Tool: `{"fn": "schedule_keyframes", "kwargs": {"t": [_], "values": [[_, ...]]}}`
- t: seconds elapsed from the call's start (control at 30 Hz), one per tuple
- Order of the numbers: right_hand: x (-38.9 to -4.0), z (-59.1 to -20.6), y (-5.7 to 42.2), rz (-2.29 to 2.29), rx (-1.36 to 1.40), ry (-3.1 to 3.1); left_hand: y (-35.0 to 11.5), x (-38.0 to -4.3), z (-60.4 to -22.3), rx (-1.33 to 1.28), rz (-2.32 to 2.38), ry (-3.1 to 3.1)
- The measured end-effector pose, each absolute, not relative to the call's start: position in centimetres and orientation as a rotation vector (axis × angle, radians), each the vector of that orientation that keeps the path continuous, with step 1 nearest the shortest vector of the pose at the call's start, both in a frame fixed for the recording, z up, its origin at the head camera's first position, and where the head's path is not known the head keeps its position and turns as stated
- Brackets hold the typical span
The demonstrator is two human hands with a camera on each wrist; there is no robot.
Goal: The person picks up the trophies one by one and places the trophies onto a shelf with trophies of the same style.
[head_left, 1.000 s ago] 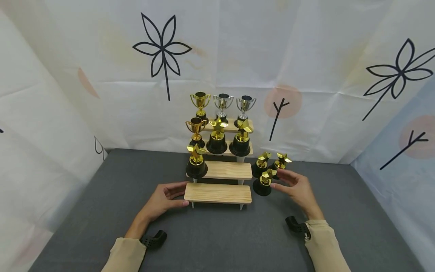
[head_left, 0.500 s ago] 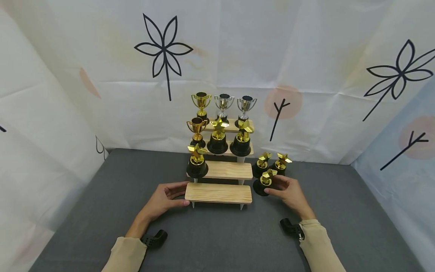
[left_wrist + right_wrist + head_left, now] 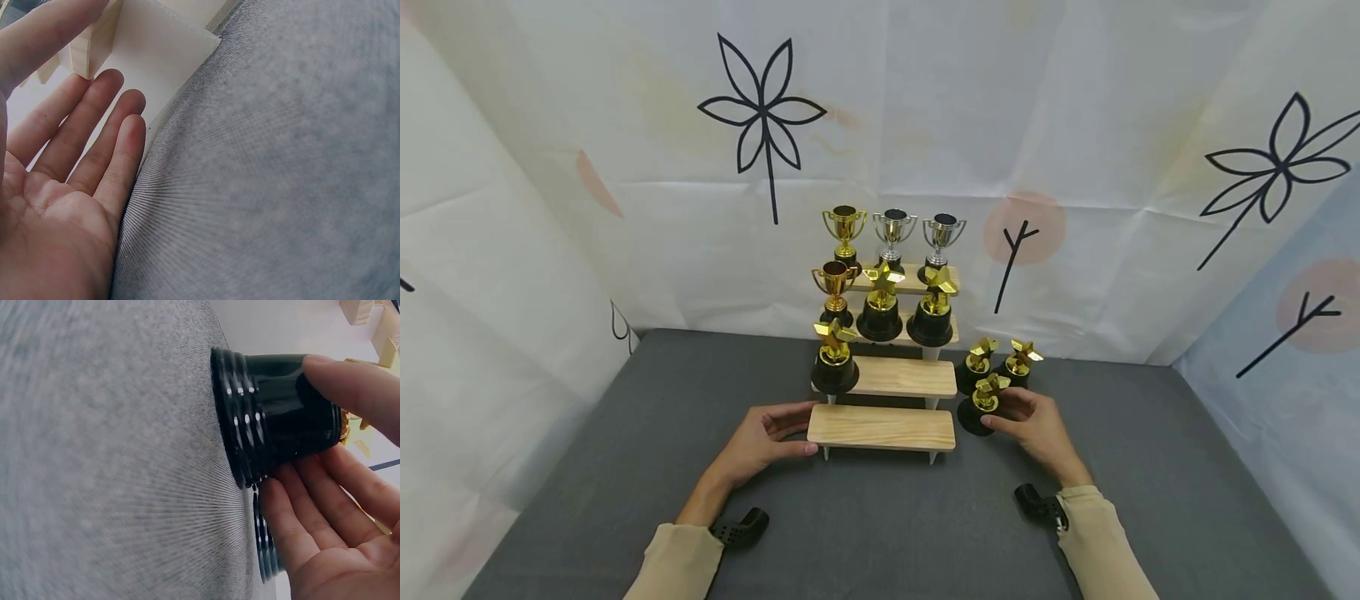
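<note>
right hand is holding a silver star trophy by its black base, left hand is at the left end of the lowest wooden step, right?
Not quite: the star trophy is gold, not silver, as the head view shows. The right hand is holding it by its black base, and the left hand is at the left end of the lowest wooden step.

I am wearing a plain beige left sleeve and matching right sleeve, while a curved, dotted black left mount and similarly curved black right mount are jutting from my wrists.
</note>
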State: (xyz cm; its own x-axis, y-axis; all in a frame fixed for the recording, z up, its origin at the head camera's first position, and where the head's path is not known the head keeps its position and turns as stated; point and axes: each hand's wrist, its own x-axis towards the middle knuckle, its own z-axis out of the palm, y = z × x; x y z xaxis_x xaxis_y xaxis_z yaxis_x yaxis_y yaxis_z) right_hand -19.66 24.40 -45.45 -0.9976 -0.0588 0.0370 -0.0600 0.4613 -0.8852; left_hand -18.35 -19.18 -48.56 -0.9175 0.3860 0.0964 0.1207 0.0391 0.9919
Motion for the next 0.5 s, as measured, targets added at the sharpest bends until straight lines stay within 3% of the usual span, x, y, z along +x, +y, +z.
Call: {"fn": "schedule_keyframes", "kwargs": {"t": [0.5], "values": [[-18.8,-42.7,24.4,1.685,0.032,-2.538,-19.3,-18.3,-48.5,0.529,1.986,2.101]]}}
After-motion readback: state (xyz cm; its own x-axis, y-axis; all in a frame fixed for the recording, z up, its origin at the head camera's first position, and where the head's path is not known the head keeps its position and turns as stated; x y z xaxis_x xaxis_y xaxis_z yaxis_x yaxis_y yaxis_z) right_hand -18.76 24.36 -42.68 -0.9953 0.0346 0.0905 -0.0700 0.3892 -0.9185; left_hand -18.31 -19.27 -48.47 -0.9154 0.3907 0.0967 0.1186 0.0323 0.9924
